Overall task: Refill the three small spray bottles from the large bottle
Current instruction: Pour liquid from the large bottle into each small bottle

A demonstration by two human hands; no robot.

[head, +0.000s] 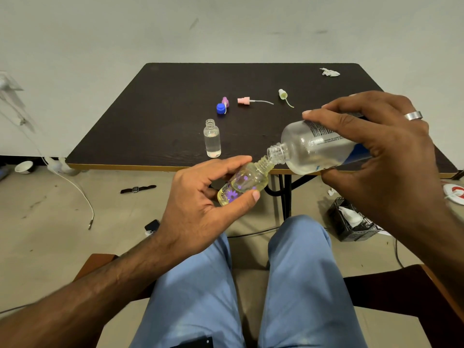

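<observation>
My left hand (200,204) grips a small yellowish bottle with purple flowers (242,182), tilted with its open neck up and to the right. My right hand (376,146) holds the large clear bottle (313,149) tipped on its side, its open mouth touching the small bottle's neck, just off the table's front edge. A small clear bottle (212,138) stands uncapped and upright on the dark table (163,96), with liquid in it. Behind it lie a blue cap (220,108), a purple sprayer head (225,101), a pink sprayer head with tube (244,100) and a pale yellow sprayer head (283,94).
A crumpled tissue (329,72) lies at the table's far right corner. On the floor are a watch (137,189), a white cable (82,194), a phone (152,226) and a black crate with tissues (351,219). My knees in blue trousers (296,272) are below the hands.
</observation>
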